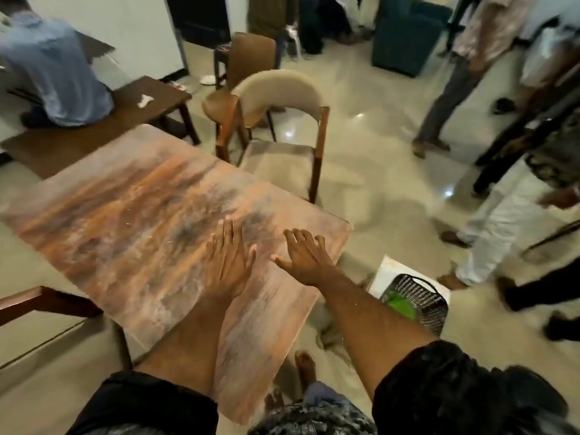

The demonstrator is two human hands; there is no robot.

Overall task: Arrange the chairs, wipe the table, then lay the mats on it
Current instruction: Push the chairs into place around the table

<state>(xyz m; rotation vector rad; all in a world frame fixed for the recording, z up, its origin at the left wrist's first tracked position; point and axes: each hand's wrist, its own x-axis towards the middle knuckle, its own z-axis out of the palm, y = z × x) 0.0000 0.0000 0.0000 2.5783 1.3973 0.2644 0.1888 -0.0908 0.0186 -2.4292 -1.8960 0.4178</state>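
Both bare arms are reaching out with the left hand (228, 262) and right hand (303, 255) spread flat, empty, over the table (125, 208), probably steadying up, while the cushioned chair (276, 130) is sitting untucked at 12 o'clock.

Both hands reach out over a brown, streaky wooden surface (125, 199). The left hand (227, 259) lies palm down with straight fingers close together; whether it touches the wood is unclear. The right hand (303, 254) is spread near the surface's right edge, holding nothing. A padded chair (279, 120) stands at the far corner, a second chair (248, 58) behind it. A dark basket (417, 299) sits on the floor (376, 152) to the right. A seated person (53, 70) occupies a bench (150, 98) at upper left; several people stand at right.
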